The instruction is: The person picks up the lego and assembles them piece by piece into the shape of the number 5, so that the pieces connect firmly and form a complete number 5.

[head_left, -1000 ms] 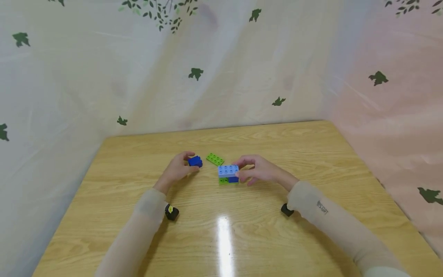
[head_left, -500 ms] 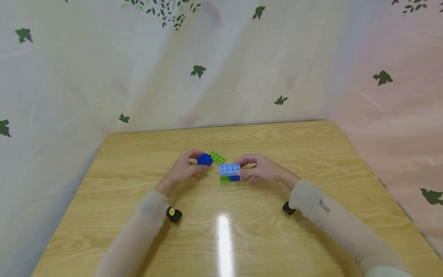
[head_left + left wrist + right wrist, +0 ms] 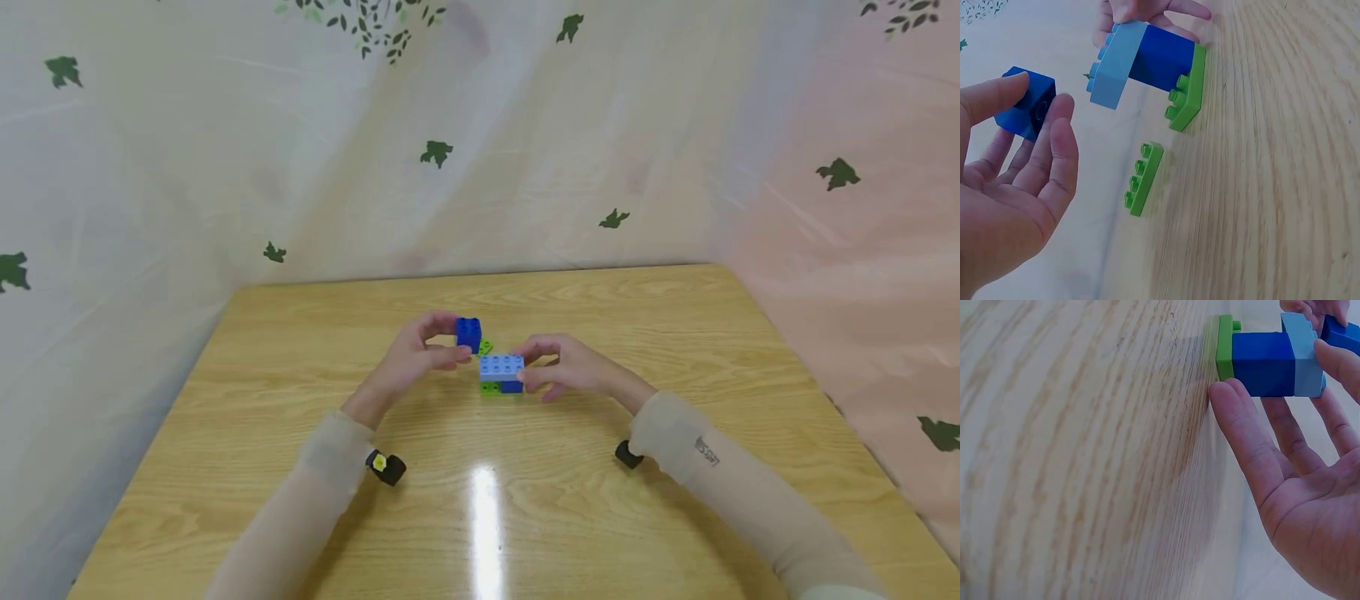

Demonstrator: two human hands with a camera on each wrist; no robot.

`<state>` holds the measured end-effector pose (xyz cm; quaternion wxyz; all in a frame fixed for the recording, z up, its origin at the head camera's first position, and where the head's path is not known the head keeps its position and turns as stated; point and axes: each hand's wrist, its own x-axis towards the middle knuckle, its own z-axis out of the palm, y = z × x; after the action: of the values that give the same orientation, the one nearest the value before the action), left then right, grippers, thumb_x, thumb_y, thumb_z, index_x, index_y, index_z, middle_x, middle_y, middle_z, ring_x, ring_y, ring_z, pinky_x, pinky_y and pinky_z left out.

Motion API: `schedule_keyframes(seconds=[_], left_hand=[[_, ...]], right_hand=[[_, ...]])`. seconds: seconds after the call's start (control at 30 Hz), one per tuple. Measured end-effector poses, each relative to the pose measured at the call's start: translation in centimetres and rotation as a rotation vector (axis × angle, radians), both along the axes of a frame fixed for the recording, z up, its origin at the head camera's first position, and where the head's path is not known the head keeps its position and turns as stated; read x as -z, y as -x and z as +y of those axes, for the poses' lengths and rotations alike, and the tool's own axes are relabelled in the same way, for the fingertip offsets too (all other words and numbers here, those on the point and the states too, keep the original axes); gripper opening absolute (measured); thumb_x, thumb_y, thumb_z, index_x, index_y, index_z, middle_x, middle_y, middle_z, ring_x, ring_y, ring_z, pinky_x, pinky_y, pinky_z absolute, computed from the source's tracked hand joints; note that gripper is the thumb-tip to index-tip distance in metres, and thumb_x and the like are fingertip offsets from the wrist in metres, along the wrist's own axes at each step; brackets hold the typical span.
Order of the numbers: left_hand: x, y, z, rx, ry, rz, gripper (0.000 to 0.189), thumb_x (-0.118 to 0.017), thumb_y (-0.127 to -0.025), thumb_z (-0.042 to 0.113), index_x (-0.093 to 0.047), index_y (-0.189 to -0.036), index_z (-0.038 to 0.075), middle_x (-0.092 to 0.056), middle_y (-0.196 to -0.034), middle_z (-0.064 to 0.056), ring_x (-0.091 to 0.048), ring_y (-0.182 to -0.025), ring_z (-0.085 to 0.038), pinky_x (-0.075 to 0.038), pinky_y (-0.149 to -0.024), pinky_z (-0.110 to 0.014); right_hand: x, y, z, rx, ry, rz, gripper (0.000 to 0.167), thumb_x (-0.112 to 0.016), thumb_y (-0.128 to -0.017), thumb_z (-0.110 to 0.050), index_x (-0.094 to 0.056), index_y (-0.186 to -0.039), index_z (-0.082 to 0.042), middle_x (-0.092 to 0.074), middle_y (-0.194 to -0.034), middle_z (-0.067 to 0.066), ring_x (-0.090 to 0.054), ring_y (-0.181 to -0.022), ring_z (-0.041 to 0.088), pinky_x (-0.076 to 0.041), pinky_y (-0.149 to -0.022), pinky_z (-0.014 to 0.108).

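My left hand [image 3: 415,350] pinches a dark blue toy brick [image 3: 468,334] between thumb and fingers. That brick is raised off the table, studs up in the head view. To the right stands a small stack: a light blue brick [image 3: 501,367] on top, a dark blue brick [image 3: 1264,364] under its right half, and a green plate [image 3: 1188,94] at the bottom. The light blue brick's left half overhangs the plate's bare studs. My right hand [image 3: 566,367] holds the stack at its right end, thumb at the light blue brick.
A loose green plate [image 3: 1142,180] lies on the wooden table [image 3: 600,517] behind the stack, partly hidden by the left hand's brick in the head view. Black wrist cameras sit on both sleeves. A patterned cloth [image 3: 337,167] hangs behind the table.
My left hand has lifted the dark blue brick, carried it rightward towards the stack and turned it studs up. The right hand stays at the stack.
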<state>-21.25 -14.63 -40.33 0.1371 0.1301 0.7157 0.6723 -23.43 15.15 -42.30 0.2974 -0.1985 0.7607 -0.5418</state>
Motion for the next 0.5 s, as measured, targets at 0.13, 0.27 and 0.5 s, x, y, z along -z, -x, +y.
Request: schedule_keyframes(seconds=[0.13, 0.27, 0.5], left_hand=[[0.3, -0.2, 0.6, 0.014, -0.032, 0.0, 0.049, -0.077, -0.089, 0.006, -0.053, -0.132, 0.004, -0.06, -0.125, -0.016, -0.067, -0.105, -0.036, -0.056, -0.093, -0.049], [0.7, -0.4, 1.1, 0.036, -0.036, 0.009, 0.046, -0.076, -0.088, 0.001, -0.055, -0.129, 0.002, -0.062, -0.123, -0.016, -0.066, -0.109, -0.036, -0.055, -0.095, -0.045], [1.0, -0.8, 1.6, 0.05, -0.015, -0.005, 0.046, -0.076, -0.09, 0.003, -0.054, -0.131, 0.003, -0.062, -0.125, -0.015, -0.062, -0.118, -0.034, -0.055, -0.095, -0.041]], right_hand=[[0.1, 0.0, 0.1, 0.004, 0.008, -0.006, 0.04, -0.076, -0.094, -0.027, -0.064, -0.129, -0.013, -0.059, -0.126, 0.016, -0.069, -0.101, 0.037, -0.061, -0.077, 0.05], [0.1, -0.1, 0.1, -0.003, 0.012, -0.001, 0.04, -0.075, -0.094, -0.027, -0.064, -0.13, -0.013, -0.059, -0.126, 0.017, -0.069, -0.101, 0.037, -0.061, -0.077, 0.05], [0.4, 0.0, 0.2, -0.016, 0.024, 0.016, 0.039, -0.074, -0.096, -0.025, -0.063, -0.131, -0.012, -0.059, -0.124, 0.018, -0.07, -0.1, 0.037, -0.061, -0.075, 0.051]])
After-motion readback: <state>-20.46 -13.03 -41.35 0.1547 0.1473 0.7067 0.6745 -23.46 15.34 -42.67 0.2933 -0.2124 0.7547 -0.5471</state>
